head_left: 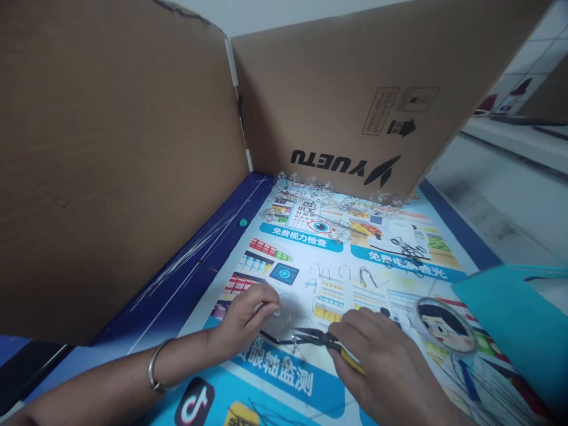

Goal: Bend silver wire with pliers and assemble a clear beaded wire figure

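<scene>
My left hand (248, 316) is closed in a pinch at the middle of the printed sheet. A small clear piece with what looks like thin wire shows at its fingertips; its exact kind is too small to make out. My right hand (384, 361) is wrapped round needle-nose pliers (317, 336) with dark jaws and yellow handles. The jaws point left, toward the left hand, over a small tangle of wire and clear bits (287, 355). Whether the jaws grip any of it I cannot tell. Bent wire hooks (366, 277) lie just beyond the hands.
Cardboard panels (110, 148) stand at the left and back. Clear wired pieces (302, 182) lie along the back panel, with dark rings (410, 254) nearer. Straight wires (190, 248) lie at left, more wires (479, 378) at lower right. A teal sheet (510, 319) is at right.
</scene>
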### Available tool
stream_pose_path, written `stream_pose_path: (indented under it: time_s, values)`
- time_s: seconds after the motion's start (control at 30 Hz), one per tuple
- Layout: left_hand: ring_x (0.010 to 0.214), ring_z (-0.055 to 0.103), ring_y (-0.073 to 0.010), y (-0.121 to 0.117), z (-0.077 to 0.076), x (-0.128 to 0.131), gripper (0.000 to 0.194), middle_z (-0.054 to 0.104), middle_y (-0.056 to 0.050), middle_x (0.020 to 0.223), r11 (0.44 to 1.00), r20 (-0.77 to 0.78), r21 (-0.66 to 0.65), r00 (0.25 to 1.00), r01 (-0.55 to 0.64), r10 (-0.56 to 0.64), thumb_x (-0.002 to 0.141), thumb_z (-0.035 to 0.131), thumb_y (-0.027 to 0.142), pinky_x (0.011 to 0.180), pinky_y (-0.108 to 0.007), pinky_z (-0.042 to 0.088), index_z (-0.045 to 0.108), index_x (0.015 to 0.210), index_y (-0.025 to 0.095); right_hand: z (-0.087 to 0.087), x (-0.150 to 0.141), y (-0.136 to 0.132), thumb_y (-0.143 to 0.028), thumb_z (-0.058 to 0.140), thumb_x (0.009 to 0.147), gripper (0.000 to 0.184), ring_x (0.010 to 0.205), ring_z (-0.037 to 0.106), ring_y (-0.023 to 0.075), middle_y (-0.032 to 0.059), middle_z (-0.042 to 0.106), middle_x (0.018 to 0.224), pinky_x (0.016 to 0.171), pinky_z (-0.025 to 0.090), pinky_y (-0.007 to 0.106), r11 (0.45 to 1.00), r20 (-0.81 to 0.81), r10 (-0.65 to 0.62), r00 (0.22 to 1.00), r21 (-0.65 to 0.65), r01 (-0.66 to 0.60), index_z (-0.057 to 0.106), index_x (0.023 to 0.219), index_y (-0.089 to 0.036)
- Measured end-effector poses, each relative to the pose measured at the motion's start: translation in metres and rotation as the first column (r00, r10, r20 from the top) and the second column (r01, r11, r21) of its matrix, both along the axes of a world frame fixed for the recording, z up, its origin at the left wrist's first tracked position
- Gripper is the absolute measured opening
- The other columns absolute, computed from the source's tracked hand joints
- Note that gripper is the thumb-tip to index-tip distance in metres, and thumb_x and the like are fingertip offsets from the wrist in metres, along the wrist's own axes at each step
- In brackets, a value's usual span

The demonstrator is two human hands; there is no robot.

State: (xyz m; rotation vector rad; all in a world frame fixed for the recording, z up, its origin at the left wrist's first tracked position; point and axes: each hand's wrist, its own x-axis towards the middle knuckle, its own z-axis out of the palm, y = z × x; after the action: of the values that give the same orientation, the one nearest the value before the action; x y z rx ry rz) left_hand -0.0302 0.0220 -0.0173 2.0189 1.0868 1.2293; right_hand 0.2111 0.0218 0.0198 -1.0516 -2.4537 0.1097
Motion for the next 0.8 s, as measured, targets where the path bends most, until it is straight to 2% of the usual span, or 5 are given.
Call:
stream_pose_path:
  time_s: [0.3, 0.57, 0.8]
  values:
    - [0.076, 0.054, -0.0123, -0.003, 0.001, 0.003, 0.009, 0.058, -0.002, 0.08, 0.997, -0.024, 0.071, 1.0, 0.005, -0.003, 0.09, 0.046, 0.012, 0.07, -0.024, 0.043, 0.052, 0.088, 0.018, -0.013, -0.018, 0.001, -0.019, 0.048, 0.082, 0.012, 0.072, 0.044, 0.0194, 0.0034, 0.056, 0.075, 0.066, 0.028, 0.032, 0.994, -0.008, -0.04, 0.999, 0.104, 0.04, 0.06, 0.082, -0.02]
    - [0.075, 0.053, -0.0136, -0.005, -0.001, 0.005, 0.01, 0.058, -0.003, 0.078, 0.998, -0.038, 0.058, 0.999, -0.016, 0.018, 0.089, 0.045, 0.013, 0.068, -0.025, 0.044, 0.053, 0.088, 0.018, -0.014, -0.022, 0.001, -0.019, 0.044, 0.085, 0.017, 0.073, 0.044, 0.0184, 0.0039, 0.053, 0.073, 0.067, 0.03, 0.03, 0.995, -0.027, -0.034, 0.999, 0.089, 0.036, 0.06, 0.081, -0.019]
    - [0.072, 0.052, -0.014, -0.008, -0.003, 0.006, 0.011, 0.057, -0.003, 0.075, 0.999, -0.024, 0.033, 0.999, -0.023, 0.023, 0.09, 0.044, 0.015, 0.065, -0.025, 0.043, 0.054, 0.087, 0.017, -0.015, -0.021, 0.0, -0.017, 0.048, 0.081, 0.013, 0.072, 0.044, 0.0182, 0.0036, 0.053, 0.073, 0.066, 0.03, 0.03, 0.998, -0.023, -0.028, 0.999, 0.051, 0.029, 0.061, 0.081, -0.019]
